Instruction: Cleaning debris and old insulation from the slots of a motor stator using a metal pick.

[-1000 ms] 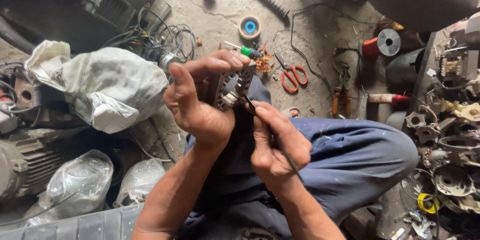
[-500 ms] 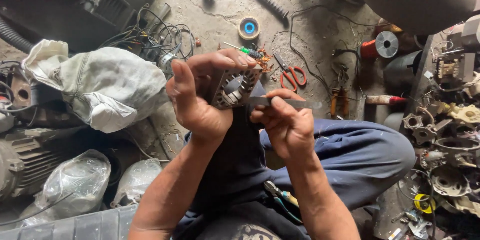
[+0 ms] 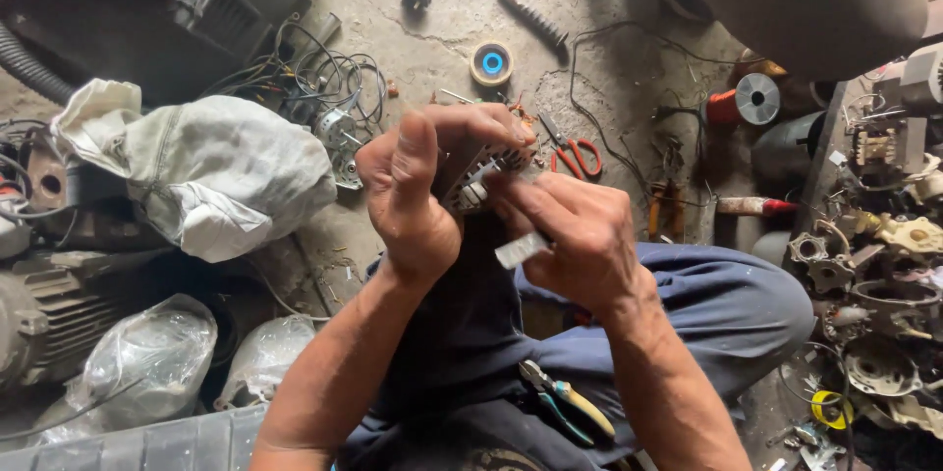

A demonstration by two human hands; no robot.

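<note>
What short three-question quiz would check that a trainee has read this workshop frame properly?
1. True or false: the left hand grips the small motor stator.
2. Which tool lies on the concrete floor just beyond the hands?
A. red-handled scissors
B. a hammer
C. a paintbrush
3. Fill in: the green-and-yellow-handled pliers rest on the person's ____.

Key
1. True; its fingers curl over the stator while the right hand pinches a thin pale strip against it.
2. A.
3. Lap, on the dark blue trousers.
</note>
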